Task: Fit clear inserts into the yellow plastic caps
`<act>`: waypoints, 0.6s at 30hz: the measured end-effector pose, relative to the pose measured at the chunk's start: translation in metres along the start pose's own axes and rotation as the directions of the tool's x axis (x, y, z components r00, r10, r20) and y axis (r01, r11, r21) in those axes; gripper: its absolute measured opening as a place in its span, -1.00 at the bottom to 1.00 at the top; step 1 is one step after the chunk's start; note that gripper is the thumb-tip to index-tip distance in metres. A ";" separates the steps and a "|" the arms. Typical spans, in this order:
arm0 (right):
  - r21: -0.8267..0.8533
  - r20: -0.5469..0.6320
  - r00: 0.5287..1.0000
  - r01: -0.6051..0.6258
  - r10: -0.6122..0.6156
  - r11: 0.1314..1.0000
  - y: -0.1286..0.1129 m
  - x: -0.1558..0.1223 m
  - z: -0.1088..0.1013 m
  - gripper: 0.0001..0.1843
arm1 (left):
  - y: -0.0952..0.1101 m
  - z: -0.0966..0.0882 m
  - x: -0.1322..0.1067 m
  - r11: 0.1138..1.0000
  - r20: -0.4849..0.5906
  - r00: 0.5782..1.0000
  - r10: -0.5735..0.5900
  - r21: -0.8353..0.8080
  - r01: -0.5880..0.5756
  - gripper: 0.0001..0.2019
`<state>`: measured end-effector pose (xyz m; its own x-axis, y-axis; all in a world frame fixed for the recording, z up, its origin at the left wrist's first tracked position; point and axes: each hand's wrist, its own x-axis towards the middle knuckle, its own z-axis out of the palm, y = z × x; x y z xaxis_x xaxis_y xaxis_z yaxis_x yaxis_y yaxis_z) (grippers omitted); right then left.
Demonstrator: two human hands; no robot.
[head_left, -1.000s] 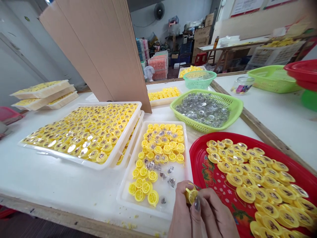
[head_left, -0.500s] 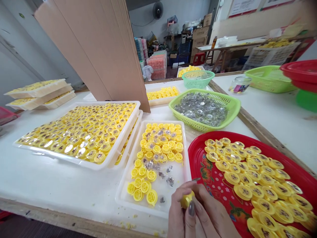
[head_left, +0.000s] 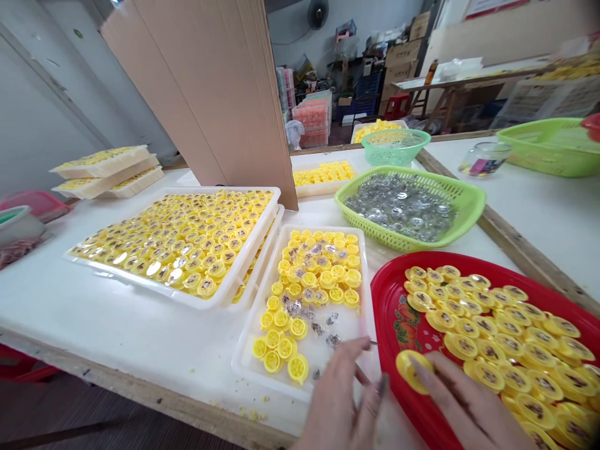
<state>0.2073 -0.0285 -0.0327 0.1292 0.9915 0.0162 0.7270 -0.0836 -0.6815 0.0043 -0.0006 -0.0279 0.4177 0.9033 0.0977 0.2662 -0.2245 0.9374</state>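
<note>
My right hand (head_left: 469, 409) reaches over the near edge of the red tray (head_left: 389, 312) and holds a yellow cap (head_left: 410, 370) at its fingertips, low over the tray's bare left part. Rows of filled yellow caps (head_left: 492, 331) cover the rest of that tray. My left hand (head_left: 337, 400) hovers with its fingers apart over the near end of the small white tray (head_left: 262, 381). That tray holds empty yellow caps (head_left: 319, 269) and a few loose clear inserts (head_left: 323, 325). A thin dark tip shows beside the left index finger.
A green basket (head_left: 464, 212) of clear inserts stands behind the red tray. A large white tray of filled caps (head_left: 178, 240) lies to the left, with stacked trays (head_left: 100, 172) beyond it. Leaning cardboard sheets (head_left: 210, 87) rise at the back. More baskets stand far right.
Both hands held one yellow cap together at the bottom edge. They have parted: the right hand carried the cap onto the red tray, and the left hand opened over the small white tray.
</note>
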 end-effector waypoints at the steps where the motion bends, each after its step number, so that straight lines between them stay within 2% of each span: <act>1: -0.142 -0.001 0.999 -0.053 0.054 0.988 0.008 0.005 -0.003 -0.47 | -0.003 -0.017 0.003 0.985 -0.020 1.000 0.005 0.175 -0.001 -0.66; 2: -0.274 0.021 0.994 -0.100 0.110 0.956 0.015 0.008 -0.004 -0.43 | -0.006 -0.033 0.005 0.945 -0.073 0.997 0.004 0.325 0.020 -0.73; 4: -0.464 0.087 0.975 -0.141 0.204 0.875 0.022 0.012 -0.003 -0.40 | -0.012 -0.062 0.006 0.843 -0.084 0.996 -0.042 0.532 0.081 -0.75; 5: -0.523 0.119 0.965 -0.138 0.232 0.841 0.024 0.013 -0.001 -0.40 | -0.013 -0.073 0.006 0.797 -0.053 0.995 -0.081 0.596 0.097 -0.76; 8: -0.610 0.167 0.953 -0.101 0.252 0.786 0.027 0.010 0.005 -0.44 | -0.011 -0.095 0.007 0.717 0.068 0.976 -0.208 0.689 0.105 -0.80; 10: -0.669 0.109 0.971 -0.087 0.214 0.738 0.029 0.009 0.004 -0.44 | -0.007 -0.103 0.009 0.702 0.145 0.951 -0.272 0.706 0.093 -0.80; 12: -0.710 0.019 1.000 0.002 0.016 0.705 0.025 0.010 0.002 -0.48 | -0.001 -0.109 0.013 0.694 0.205 0.929 -0.307 0.716 0.072 -0.80; 13: -0.701 0.000 0.991 0.098 -0.137 0.706 0.018 0.012 0.001 -0.53 | 0.001 -0.112 0.014 0.692 0.228 0.922 -0.312 0.720 0.056 -0.79; 15: -0.590 0.052 0.905 0.369 -0.422 0.718 -0.004 0.018 0.006 -0.69 | 0.004 -0.119 0.016 0.690 0.264 0.916 -0.303 0.724 0.019 -0.73; 16: -0.484 0.109 0.855 0.490 -0.506 0.724 -0.019 0.023 0.011 -0.76 | 0.005 -0.122 0.016 0.688 0.276 0.916 -0.292 0.726 0.001 -0.69; 18: -0.319 0.281 0.809 0.586 -0.516 0.745 -0.051 0.035 0.029 -0.82 | 0.006 -0.127 0.016 0.686 0.301 0.913 -0.274 0.727 -0.034 -0.63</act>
<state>0.1552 0.0130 -0.0186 -0.4602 0.8733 0.1597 0.8325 0.4870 -0.2643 -0.0976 0.0593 0.0219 0.5698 0.7766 -0.2686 0.8003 -0.4501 0.3962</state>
